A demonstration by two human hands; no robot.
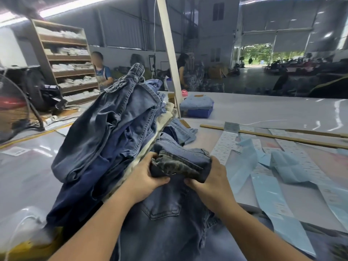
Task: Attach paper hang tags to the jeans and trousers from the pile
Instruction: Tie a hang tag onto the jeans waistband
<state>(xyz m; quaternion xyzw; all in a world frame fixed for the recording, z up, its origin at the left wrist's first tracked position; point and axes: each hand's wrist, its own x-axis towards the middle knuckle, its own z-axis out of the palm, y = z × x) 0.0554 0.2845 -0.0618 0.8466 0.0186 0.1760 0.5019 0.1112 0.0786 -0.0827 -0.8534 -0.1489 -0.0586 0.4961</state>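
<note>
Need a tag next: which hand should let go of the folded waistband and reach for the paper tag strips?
Probably the right hand: the paper tag strips lie on the table to its side, while the left hand sits against the jeans pile and can hold the folded waistband.

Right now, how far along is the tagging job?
Done: nothing provably; no attached tag shows, though folded jeans sit on a blue crate. In hand: left hand and right hand grip one pair's waistband. Left: a tall pile, with label strips lying loose.

Wooden shelf unit [64,59] back left w/ white stacks; fan [13,102] left; blue crate [199,112] mid-table.
</note>
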